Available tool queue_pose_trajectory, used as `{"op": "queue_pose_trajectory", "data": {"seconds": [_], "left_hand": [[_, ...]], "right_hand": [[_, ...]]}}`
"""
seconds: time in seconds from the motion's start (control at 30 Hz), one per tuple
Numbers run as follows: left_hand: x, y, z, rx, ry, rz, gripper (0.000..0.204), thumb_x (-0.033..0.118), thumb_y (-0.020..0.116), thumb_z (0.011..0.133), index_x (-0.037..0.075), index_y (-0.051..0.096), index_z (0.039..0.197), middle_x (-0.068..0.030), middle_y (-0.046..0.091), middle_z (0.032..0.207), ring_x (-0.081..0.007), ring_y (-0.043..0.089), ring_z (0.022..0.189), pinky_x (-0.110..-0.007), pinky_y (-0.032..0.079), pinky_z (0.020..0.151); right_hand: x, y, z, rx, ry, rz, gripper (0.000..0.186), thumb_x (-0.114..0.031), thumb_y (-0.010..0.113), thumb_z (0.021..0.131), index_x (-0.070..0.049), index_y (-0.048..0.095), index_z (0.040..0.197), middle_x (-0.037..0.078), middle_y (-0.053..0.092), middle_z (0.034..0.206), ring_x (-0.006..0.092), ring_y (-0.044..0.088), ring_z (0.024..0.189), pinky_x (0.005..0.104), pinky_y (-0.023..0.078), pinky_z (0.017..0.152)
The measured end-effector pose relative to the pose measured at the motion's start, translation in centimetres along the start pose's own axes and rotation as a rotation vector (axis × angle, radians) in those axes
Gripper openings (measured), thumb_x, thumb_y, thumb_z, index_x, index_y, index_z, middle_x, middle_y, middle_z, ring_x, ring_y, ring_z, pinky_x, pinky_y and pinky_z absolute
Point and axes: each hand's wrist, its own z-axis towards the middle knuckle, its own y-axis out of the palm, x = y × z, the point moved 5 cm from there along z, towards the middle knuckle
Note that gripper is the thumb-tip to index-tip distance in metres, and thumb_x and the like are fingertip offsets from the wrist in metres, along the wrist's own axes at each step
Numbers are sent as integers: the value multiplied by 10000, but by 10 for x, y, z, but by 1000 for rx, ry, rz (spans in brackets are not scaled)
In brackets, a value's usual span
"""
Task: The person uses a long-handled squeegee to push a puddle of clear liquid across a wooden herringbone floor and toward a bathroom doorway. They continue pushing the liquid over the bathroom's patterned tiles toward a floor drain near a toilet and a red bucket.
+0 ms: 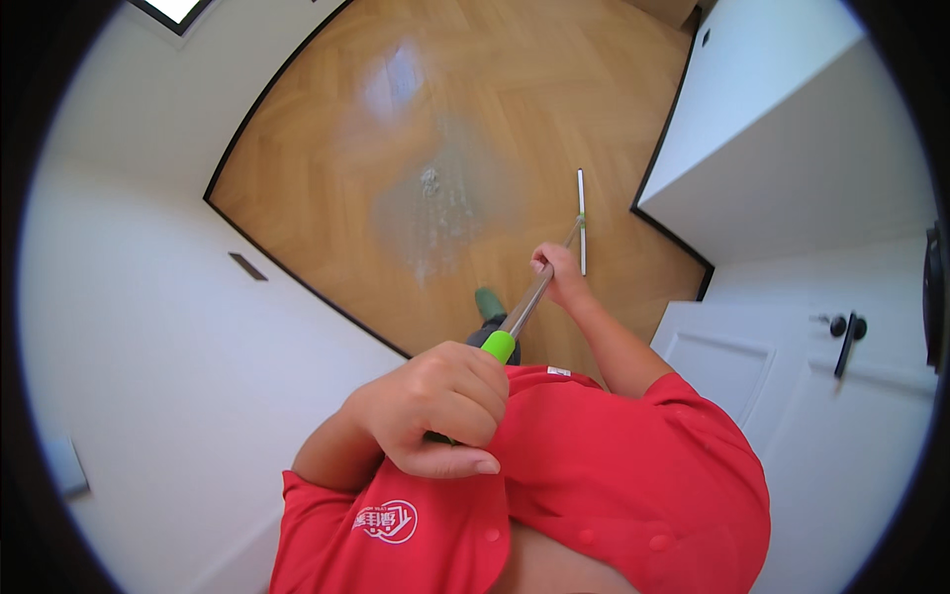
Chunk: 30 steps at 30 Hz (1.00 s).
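My left hand (440,406) grips the bright green handle end (499,346) of a long metal pole (534,297), close to my red shirt. Farther along, my right hand (556,272) is wrapped round the pole's shaft. At the far end is a long, narrow flat head (581,183) with a pale edge, lying along the wooden herringbone floor (297,178) on the right side. A greyish, streaky wet-looking patch (445,213) with a small clump (429,180) lies on the floor to the head's left. A green shoe (487,302) shows below that patch.
A white wall (129,297) with a black skirting runs along the left. On the right stand a white projecting wall (752,139) and a white door (752,346) with a black handle (846,342). A small dark wall plate (247,265) sits on the left wall.
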Motion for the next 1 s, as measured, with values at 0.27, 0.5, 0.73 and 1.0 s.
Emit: {"op": "queue_pose_trajectory", "data": {"seconds": [0.27,0.5,0.73,1.0], "left_hand": [[-97,-165,70,140,-44,81,321,27,638,781,44,409,557,-88,425,542,-285,455,518,-373,363,524],[-189,-330,112,400,-44,121,222,8,543,762,29,448,562,-97,467,559,-295,470,534,-392,424,601],[-309,-485,165,670,-128,203,201,19,520,768,27,462,576,-89,513,587,-284,493,577,-425,457,666],[-261,-584,106,1128,-276,313,151,57,481,688,27,421,553,-77,459,543,-260,457,490,-378,415,540]], "right_hand": [[-46,-29,206,-45,-73,-158,35,-18,551,815,-19,564,782,70,509,707,155,478,657,274,406,589],[-80,-61,412,-148,-363,-647,54,-46,614,782,-37,567,806,97,542,697,208,523,643,309,429,597],[-78,-94,675,-276,-505,-802,100,-111,639,769,-57,574,822,108,582,716,299,569,682,376,444,663],[-122,50,772,-504,-726,-791,116,-125,669,688,-112,598,779,105,610,704,308,597,694,422,443,623]]}}
